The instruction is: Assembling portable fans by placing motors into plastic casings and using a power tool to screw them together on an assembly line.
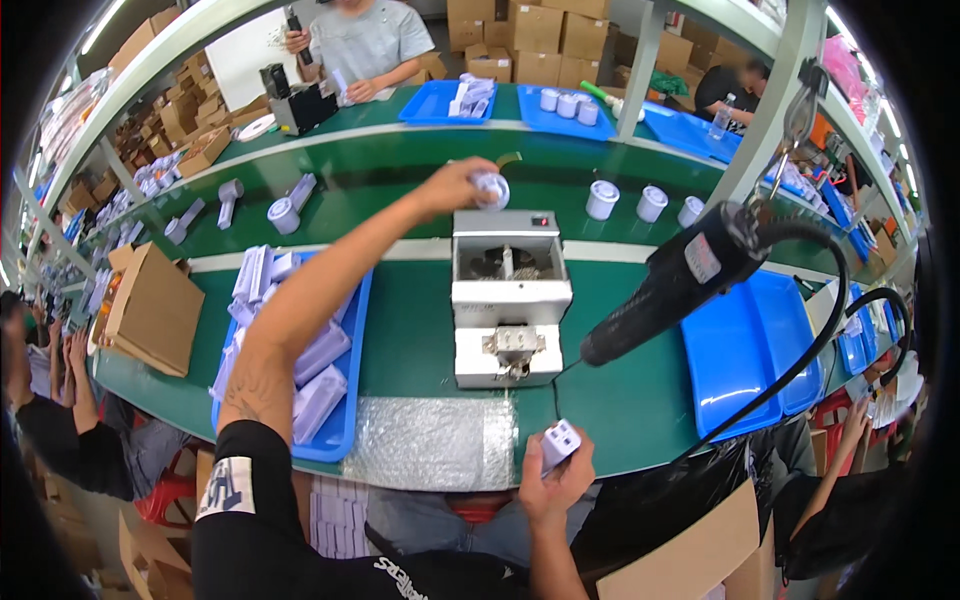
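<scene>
My left hand [462, 188] reaches far over the bench, its fingers closed round a pale lavender round plastic part [491, 188] above the green belt. Low in front of me, my right hand [556, 482] grips a pale plastic housing [560, 441], its end with small dark openings turned up. Between the hands stands a white screw feeder [508, 300], its top open. To its right a black electric screwdriver [675, 285] hangs tilted, its thin bit pointing down toward the feeder's base. My left forearm passes over a blue tray [362, 330] of similar pale housings [320, 400].
Bubble wrap [430, 442] lies at the front edge. Right are blue trays [735, 350] and the screwdriver's looping cable [845, 260]. Round parts [652, 204] stand on the belt [400, 215]. A cardboard box [155, 310] sits left. A co-worker [365, 50] works opposite.
</scene>
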Tool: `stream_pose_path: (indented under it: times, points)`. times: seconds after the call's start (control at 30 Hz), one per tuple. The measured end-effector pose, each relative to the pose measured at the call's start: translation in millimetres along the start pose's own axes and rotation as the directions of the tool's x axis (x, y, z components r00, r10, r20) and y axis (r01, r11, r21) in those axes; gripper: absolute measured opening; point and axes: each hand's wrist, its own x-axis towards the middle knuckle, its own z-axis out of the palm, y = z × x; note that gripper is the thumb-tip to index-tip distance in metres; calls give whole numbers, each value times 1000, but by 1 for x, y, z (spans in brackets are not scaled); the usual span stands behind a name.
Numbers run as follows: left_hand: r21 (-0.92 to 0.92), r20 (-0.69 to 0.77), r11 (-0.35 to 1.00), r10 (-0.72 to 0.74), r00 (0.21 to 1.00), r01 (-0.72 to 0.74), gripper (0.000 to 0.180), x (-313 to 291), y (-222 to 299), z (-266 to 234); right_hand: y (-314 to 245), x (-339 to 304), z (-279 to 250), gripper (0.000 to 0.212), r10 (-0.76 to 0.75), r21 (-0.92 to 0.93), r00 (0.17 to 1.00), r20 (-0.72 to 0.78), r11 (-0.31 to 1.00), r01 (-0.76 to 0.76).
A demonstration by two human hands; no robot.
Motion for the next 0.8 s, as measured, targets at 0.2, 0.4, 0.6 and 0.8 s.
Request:
stream_pose_path:
  times: [0.2,0.4,0.6,0.8]
  points:
    - [-498,-36,867,-32,999,10,46,-134,68,-86,-3,18,2,50,-103,139,993,49,986,95]
    - [-243,-144,970,-16,989,-20,52,-316,113,-14,-13,31,2,56,206,342,977,55,915,-213]
    - [-163,-200,987,-26,979,-8,35,-373,104,135,-31,48,14,59,233,603,939,251,721,-340]
    - [-118,-390,992,-4,921,-45,34,-371,86,169,-37,54,0,60,90,513,937,339,816,-264]
